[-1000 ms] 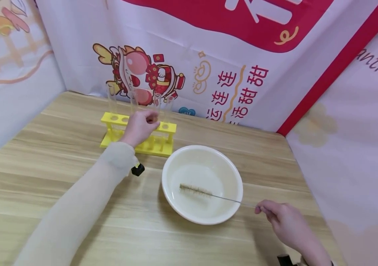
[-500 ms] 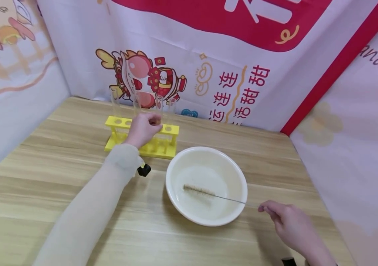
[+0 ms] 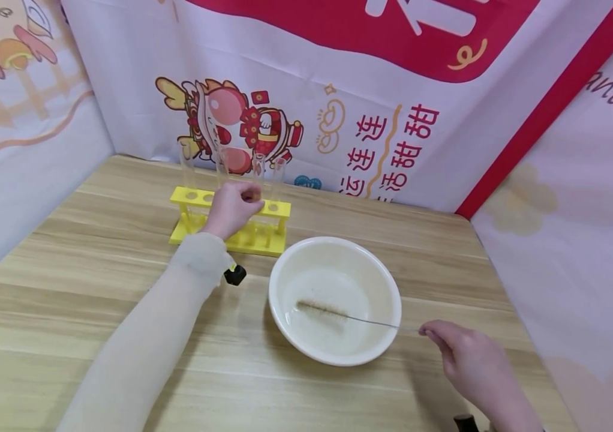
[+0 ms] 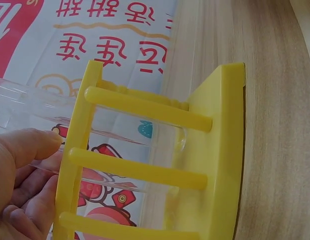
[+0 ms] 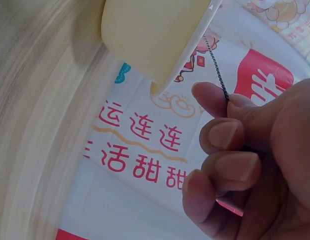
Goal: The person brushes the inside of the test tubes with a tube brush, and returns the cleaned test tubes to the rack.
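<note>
My left hand is at the yellow test tube rack, thumb and fingers curled round a clear test tube just above the top bar. The left wrist view shows the thumb beside that bar and clear glass running down between the rack's yellow pegs. With thumb and forefinger, my right hand pinches the twisted wire handle of a test tube brush. The brush's bristles hang inside a white basin, and its wire crosses the basin's right rim. In the right wrist view the wire enters the pinch.
Several more clear tubes, one a test tube at the left, stand in the rack. Behind the wooden table hangs a printed cloth backdrop. A pale printed panel closes off the right side.
The view has shifted slightly, so rack and basin appear a little to the right. Both hands keep their holds, and the brush stays over the basin with hardly any movement.
</note>
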The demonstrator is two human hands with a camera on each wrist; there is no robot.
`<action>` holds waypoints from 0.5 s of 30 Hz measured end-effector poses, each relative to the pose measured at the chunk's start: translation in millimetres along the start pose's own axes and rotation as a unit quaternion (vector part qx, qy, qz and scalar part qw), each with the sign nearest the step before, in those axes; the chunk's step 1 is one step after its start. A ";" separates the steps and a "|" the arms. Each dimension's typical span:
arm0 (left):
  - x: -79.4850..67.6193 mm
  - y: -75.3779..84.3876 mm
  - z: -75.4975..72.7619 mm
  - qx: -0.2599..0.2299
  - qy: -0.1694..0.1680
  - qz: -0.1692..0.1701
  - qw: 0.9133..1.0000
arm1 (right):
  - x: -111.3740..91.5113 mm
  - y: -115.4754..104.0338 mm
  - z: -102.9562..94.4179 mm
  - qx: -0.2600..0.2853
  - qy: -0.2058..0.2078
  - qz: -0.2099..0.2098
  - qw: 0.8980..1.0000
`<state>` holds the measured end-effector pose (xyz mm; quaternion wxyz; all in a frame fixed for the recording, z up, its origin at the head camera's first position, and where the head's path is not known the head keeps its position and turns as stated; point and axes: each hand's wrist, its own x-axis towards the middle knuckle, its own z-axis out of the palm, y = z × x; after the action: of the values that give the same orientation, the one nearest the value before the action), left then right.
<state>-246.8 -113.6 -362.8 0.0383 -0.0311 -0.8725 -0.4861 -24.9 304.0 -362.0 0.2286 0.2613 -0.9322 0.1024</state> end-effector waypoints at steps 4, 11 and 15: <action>-0.5 0.6 0.7 0.000 0.002 0.001 1.000 | 0.8 -1.3 0.2 -0.001 0.020 -0.015 1.000; -1.8 0.9 1.9 -0.001 0.005 0.003 1.000 | 2.7 -4.8 0.4 -0.010 0.040 -0.036 0.998; -3.3 0.4 1.9 0.000 0.006 0.003 1.000 | 1.8 -4.7 2.0 -0.010 0.046 -0.047 0.998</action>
<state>-243.6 -111.8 -363.8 0.0447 -0.0310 -0.8722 -0.4861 -24.6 298.7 -362.6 0.2788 0.2978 -0.9082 0.0937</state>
